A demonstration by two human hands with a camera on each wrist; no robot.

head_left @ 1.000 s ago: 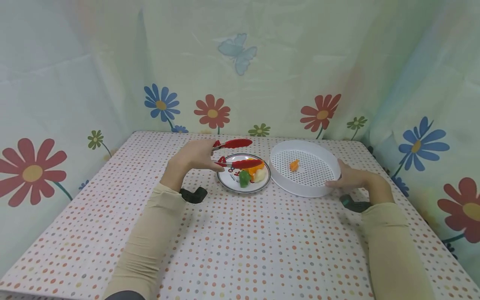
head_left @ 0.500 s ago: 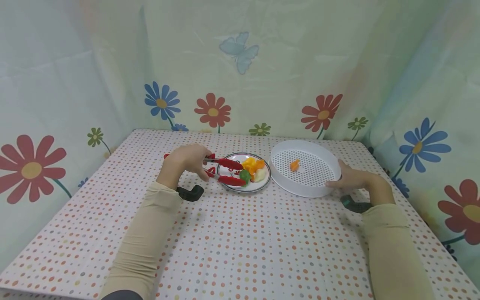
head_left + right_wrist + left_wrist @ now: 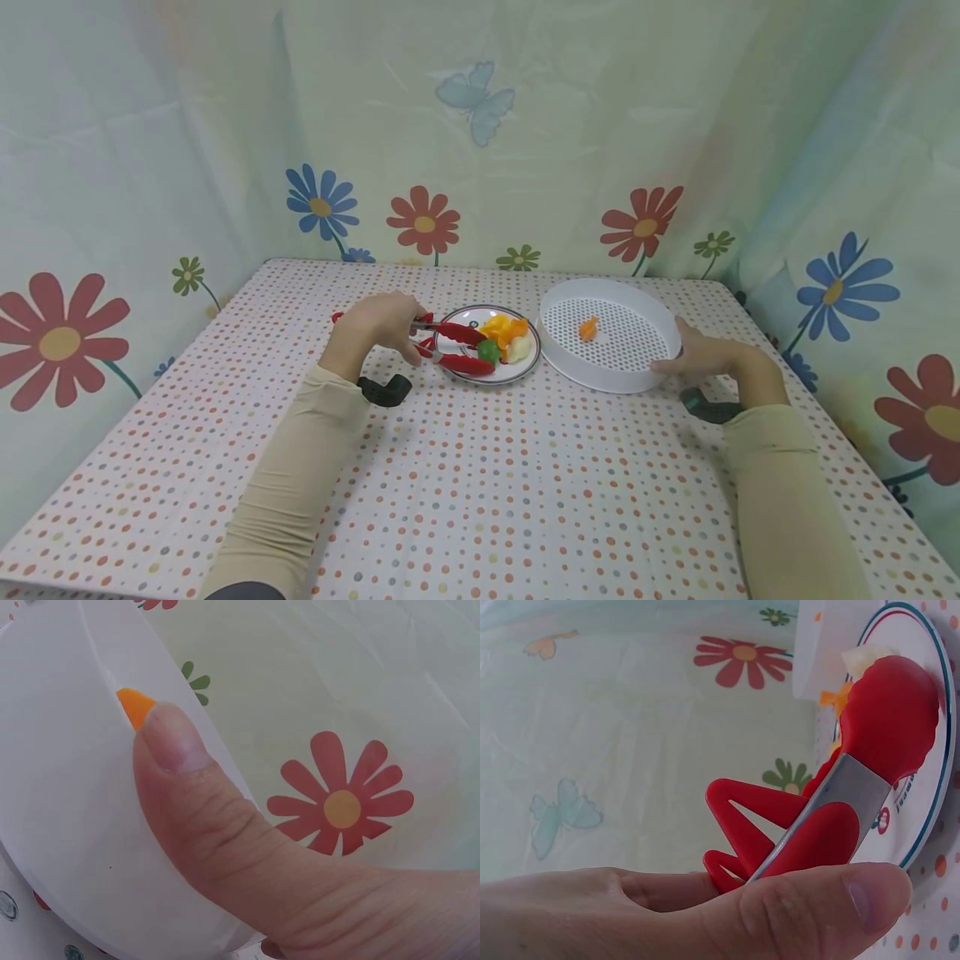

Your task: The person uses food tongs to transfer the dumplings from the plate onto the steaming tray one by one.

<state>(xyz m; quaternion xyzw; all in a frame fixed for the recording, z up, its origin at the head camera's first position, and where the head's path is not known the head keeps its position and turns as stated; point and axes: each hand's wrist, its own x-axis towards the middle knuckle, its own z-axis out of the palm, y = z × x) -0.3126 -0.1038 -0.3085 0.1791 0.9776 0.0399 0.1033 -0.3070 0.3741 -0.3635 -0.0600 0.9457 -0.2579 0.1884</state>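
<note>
My left hand [image 3: 378, 321] holds red-tipped metal tongs [image 3: 459, 333] over the left part of a round white plate [image 3: 467, 317] with a dark rim. The tongs' two tips lie on either side of a green piece of food [image 3: 488, 351], close to it; whether both touch is hard to tell. Yellow-orange pieces [image 3: 504, 328] and a pale piece [image 3: 519, 348] share the plate. At the right, my right hand [image 3: 699, 352] grips the side of a round white sieve [image 3: 570, 367], thumb [image 3: 180, 772] against the wall. One orange piece [image 3: 588, 329] lies on its perforated bottom.
Plate and sieve stand side by side, nearly touching, toward the back of a table with a dotted cloth [image 3: 480, 500]. A flower-printed curtain [image 3: 555, 167] rises behind the table and at both sides.
The left hand has drawn the tongs left and lowered them from above the plate to around the green piece. The tips look slightly closer together. The right hand and sieve stay put.
</note>
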